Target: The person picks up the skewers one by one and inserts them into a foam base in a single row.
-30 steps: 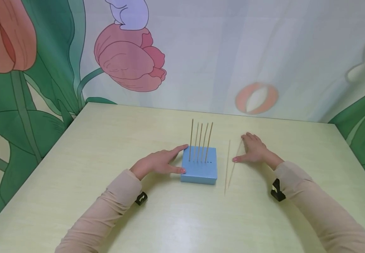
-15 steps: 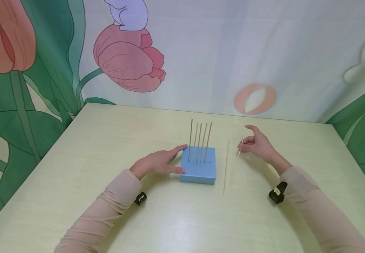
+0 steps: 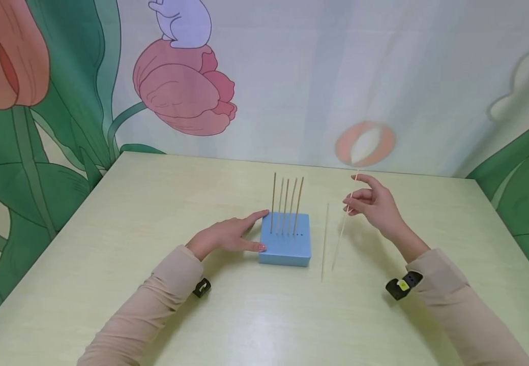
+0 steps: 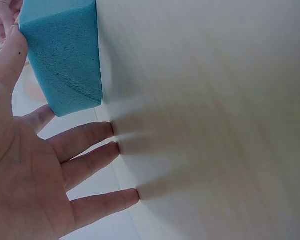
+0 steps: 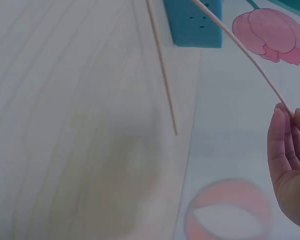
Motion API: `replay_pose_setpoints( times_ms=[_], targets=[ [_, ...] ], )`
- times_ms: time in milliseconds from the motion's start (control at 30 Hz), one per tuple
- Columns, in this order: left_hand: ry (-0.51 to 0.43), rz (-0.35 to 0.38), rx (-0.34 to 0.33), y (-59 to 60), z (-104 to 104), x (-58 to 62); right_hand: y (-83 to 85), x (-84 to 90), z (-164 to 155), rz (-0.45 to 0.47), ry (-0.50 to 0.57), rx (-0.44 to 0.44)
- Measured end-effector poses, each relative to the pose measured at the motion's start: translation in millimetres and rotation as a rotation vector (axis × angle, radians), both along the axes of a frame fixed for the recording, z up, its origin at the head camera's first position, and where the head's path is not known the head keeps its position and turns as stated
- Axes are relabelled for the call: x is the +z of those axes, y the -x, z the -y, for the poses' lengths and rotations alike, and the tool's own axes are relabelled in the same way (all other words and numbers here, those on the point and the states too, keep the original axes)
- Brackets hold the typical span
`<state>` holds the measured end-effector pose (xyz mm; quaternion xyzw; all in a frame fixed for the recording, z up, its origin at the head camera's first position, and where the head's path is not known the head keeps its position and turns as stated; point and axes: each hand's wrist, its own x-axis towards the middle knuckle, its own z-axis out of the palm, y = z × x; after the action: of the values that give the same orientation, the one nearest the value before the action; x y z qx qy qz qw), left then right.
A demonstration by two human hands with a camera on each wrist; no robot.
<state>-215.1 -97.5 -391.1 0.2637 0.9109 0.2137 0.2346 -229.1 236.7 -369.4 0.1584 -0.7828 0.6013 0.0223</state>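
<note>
A light blue foam block point(image 3: 285, 250) sits near the middle of the table, with several thin wooden sticks point(image 3: 272, 203) standing upright in a row of holes. My left hand point(image 3: 225, 236) rests against its left side, thumb and index finger spread straight to two corners. In the left wrist view the other fingers point(image 4: 105, 201) stretch out beside the block, touching the table. My right hand point(image 3: 376, 208) pinches a thin wooden stick point(image 3: 341, 236) between thumb and fingers. That stick slants, its lower end pointing down toward the table.
Between the block and my right hand, one more thin stick point(image 3: 325, 244) lies on the table point(image 3: 228, 325). Two small holes point(image 3: 299, 235) show in the block, right of the upright sticks. A printed curtain point(image 3: 283, 91) hangs behind the far edge.
My right hand has picked up the right-hand stick from the table and raised it, tilting it toward upright. My left hand stays at the block.
</note>
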Motion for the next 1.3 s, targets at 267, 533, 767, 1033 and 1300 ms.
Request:
replay_pose_setpoints(
  times_ms=[267,533,767,1033,1300],
  targets=[
    [-0.009,0.004,-0.003,-1.0,1,-1.6,-10.7,14.6,5,-0.1,-0.015,0.008],
    [-0.013,-0.001,-0.004,-3.3,2,0.0,-22.6,30.9,13,-0.186,-0.008,0.014],
    [-0.017,-0.007,-0.009,-3.3,2,0.9,-31.1,41.9,20,-0.247,-0.002,0.007],
    [-0.025,-0.001,-0.011,-2.3,1,0.6,-40.3,54.7,35,-0.284,0.055,-0.02],
    [-0.029,-0.006,-0.011,-2.0,0,0.6,-43.8,59.3,49,-0.318,0.127,0.018]
  ],
)
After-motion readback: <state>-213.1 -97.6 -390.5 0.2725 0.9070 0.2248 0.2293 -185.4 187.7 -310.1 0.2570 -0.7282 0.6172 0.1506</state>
